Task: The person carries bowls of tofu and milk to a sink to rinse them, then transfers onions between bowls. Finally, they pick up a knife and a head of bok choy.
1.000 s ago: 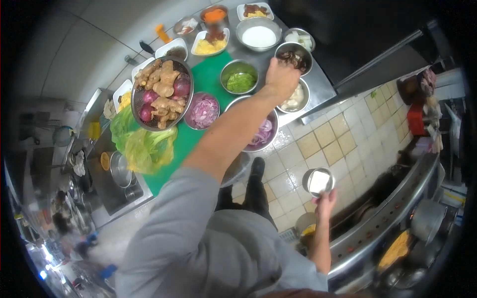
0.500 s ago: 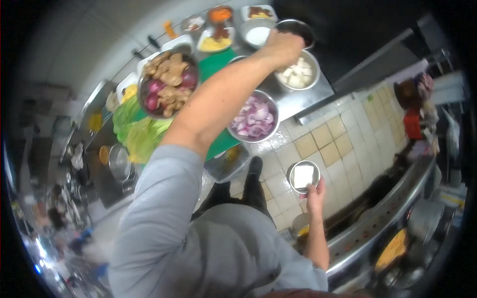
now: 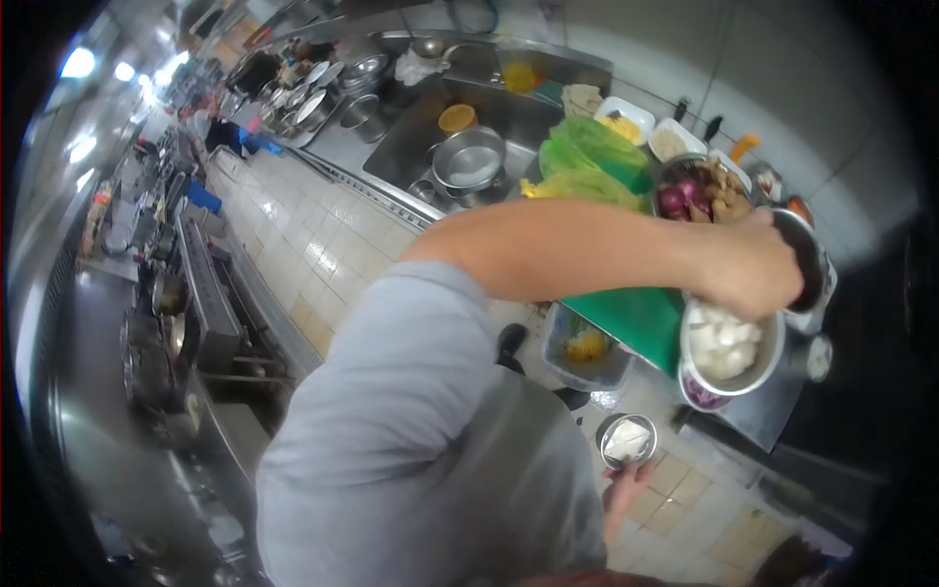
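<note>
My left hand (image 3: 751, 269) is closed at the rim of a metal bowl of white chunks (image 3: 726, 350); its fingertips are partly hidden. This bowl overlaps a bowl of sliced red onions (image 3: 702, 393), of which only the lower edge shows. My right hand (image 3: 631, 477) holds a small metal bowl (image 3: 603, 430) low beside my body, with a white square piece (image 3: 627, 439) in it. Beside my left hand stands a dark-looking bowl (image 3: 810, 256). Behind my left forearm is a bowl of ginger and whole red onions (image 3: 677, 201).
A green cutting board (image 3: 631, 323) lies on the counter, with leafy greens (image 3: 587, 157) beyond it. The sink (image 3: 401, 147) holds a metal pot (image 3: 469, 158). Under the counter sits a plastic bin (image 3: 558, 367). A stove line (image 3: 210, 333) runs along the left.
The view has swung left toward the sink. My left hand has moved to the bowl of white chunks, which has shifted over the sliced onions. My right hand still holds the small bowl.
</note>
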`<state>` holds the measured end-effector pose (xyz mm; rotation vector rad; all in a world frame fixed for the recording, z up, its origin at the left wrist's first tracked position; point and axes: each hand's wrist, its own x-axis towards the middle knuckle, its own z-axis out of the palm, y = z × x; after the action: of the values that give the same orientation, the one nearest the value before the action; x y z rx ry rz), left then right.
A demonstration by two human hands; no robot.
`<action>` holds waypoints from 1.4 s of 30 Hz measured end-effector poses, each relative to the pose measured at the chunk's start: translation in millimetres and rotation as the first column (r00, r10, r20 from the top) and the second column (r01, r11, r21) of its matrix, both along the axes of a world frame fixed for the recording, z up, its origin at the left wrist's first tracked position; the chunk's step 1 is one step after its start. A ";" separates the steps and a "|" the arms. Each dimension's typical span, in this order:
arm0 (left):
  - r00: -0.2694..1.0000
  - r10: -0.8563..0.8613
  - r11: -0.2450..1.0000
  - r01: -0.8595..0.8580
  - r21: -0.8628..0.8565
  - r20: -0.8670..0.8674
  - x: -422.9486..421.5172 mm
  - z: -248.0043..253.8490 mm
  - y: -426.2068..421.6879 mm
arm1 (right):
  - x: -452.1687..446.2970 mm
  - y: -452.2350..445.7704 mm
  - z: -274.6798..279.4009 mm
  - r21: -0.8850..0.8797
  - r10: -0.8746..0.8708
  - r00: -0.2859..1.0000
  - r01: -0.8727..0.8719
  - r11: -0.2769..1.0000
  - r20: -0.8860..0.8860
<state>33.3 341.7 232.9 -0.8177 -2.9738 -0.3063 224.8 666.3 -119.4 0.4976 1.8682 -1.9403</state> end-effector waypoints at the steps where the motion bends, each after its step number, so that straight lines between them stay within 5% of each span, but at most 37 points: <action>1: 0.998 0.055 0.998 -0.054 -0.024 0.043 21.5 3.6 -17.8 | -1.8 -8.8 10.6 0.024 0.030 1.000 -0.029 0.999 -0.006; 9: 0.797 0.533 0.846 -0.514 -0.143 0.285 198.2 -24.5 -218.0 | 2.0 -137.4 83.1 0.098 0.318 0.947 -0.312 0.945 -0.055; 18: 0.618 0.751 0.654 -0.744 -0.137 0.231 389.4 -90.2 -432.9 | 50.5 -342.7 115.8 0.091 0.516 0.857 -0.515 0.853 0.012; 20: 0.594 0.772 0.626 -0.773 -0.103 0.226 420.6 -103.2 -466.9 | 59.0 -395.0 113.5 -0.030 0.597 0.802 -0.596 0.802 0.019; 29: 0.263 0.916 0.328 -0.926 -0.187 0.302 495.3 -116.1 -561.6 | 55.7 -569.4 103.3 -0.086 0.804 0.593 -0.804 0.589 -0.044; 33: 0.146 0.959 0.203 -0.953 -0.223 0.244 506.0 -118.8 -591.0 | 53.8 -627.8 101.3 -0.121 0.782 0.618 -0.785 0.608 -0.083; 42: 0.013 0.985 0.041 -0.987 -0.158 0.172 506.9 -126.8 -655.9 | 22.6 -746.2 94.0 -0.158 0.886 0.459 -0.882 0.444 -0.068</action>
<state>540.2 -314.2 106.1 1.5625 -2.7756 -0.2876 247.4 -80.0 -25.4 -0.4841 1.4145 -1.2777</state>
